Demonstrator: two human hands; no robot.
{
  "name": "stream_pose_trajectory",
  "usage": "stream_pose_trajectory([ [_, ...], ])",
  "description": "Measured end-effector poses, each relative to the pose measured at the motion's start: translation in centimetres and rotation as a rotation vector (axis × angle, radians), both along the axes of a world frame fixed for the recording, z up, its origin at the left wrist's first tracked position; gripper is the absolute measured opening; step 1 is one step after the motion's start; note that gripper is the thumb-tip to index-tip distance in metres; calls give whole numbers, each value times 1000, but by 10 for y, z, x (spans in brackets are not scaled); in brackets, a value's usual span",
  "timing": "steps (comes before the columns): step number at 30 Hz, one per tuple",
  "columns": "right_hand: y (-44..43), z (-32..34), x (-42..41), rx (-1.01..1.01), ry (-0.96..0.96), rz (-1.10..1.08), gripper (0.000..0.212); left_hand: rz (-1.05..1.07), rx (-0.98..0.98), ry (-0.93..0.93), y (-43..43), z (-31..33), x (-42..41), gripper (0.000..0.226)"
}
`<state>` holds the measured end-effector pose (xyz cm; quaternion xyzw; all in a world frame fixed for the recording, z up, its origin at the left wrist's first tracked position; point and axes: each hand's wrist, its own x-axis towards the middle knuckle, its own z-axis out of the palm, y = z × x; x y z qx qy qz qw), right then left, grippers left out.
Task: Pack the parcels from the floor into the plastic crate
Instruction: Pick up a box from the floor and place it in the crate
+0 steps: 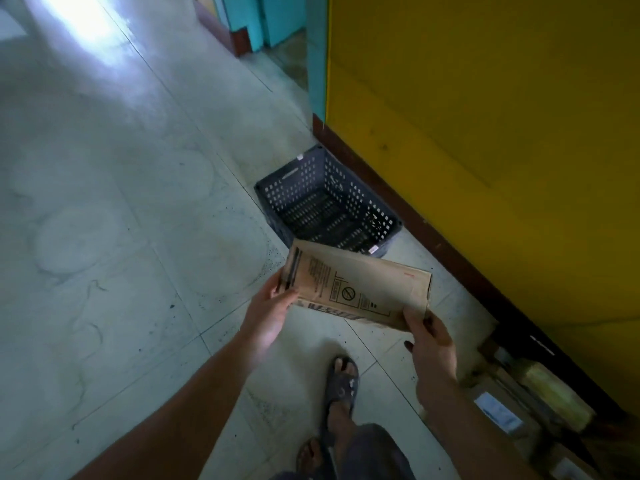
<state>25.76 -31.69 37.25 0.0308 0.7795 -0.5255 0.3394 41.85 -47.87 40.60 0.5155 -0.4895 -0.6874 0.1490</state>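
Note:
I hold a flat brown cardboard parcel [356,287] with black print in both hands, just in front of a dark perforated plastic crate [325,202]. My left hand [273,310] grips its left end, thumb on top. My right hand [433,337] grips its lower right corner. The crate stands on the floor by the wall's brown skirting, and its slatted bottom shows with nothing in it. More parcels [519,403] lie on the floor at the lower right, blurred, one with a white label.
A yellow wall [485,116] runs along the right, with a turquoise doorway [277,22] at the back. The pale tiled floor [121,202] spreads to the left. My sandalled feet [341,382] are below the parcel.

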Motion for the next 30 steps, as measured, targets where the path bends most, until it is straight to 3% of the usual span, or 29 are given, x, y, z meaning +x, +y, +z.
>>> stream_pose_trajectory([
  [6,-110,-18,-23,-28,-38,-12,29,-15,45,-49,-114,-23,-17,27],
  [11,-200,-48,-52,30,-70,-4,19,-8,124,-138,-216,-48,-53,49],
  [14,-241,-59,-67,75,-84,14,28,-61,149,-211,-264,-58,-71,44],
  [16,-261,-64,-76,120,-100,9,31,-75,164,-257,-293,-64,-87,62],
  [18,-279,-69,-81,126,-129,-32,22,-98,179,-311,-320,-73,-104,82],
  [20,-302,-72,-86,134,-194,-86,20,-95,217,-385,-347,-81,-121,77],
  [22,-330,-80,-90,142,-264,-137,44,-85,271,-425,-373,-96,-137,74],
  [24,-359,-92,-93,182,-333,-226,63,-108,267,-410,-405,-118,-152,56],
  [27,-399,-111,-94,252,-390,-354,56,-233,283,-437,-451,-149,-169,31],
  [30,-429,-149,-94,295,-453,-412,63,-345,278,-434,-487,-181,-182,21],
])
